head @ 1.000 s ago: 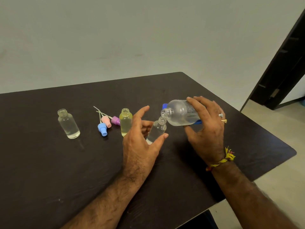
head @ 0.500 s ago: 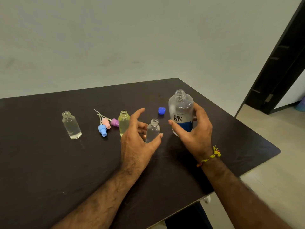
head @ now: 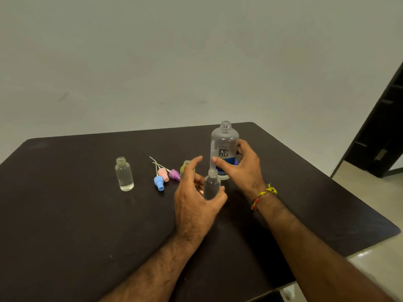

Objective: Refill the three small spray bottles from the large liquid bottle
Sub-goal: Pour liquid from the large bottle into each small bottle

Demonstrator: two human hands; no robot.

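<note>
Here I see my right hand [head: 242, 168] wrapped around the clear, round-shouldered plastic large liquid bottle [head: 224, 147], upright on the matte dark desk [head: 65, 214]; my left hand [head: 196, 199] cups a small clear spray bottle [head: 211, 185] just beside it.

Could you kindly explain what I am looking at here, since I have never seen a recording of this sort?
There is no machine: a person wears a camera on the head, looking forward and down at their own bare hands over a dark table. The left hand has its grip around a small clear bottle with no cap. The right hand holds the large bottle, upright and open. Further left stands another small open bottle, and a yellowish one sits partly hidden behind the left hand. Three spray tops lie between them: blue, pink and purple.
</note>
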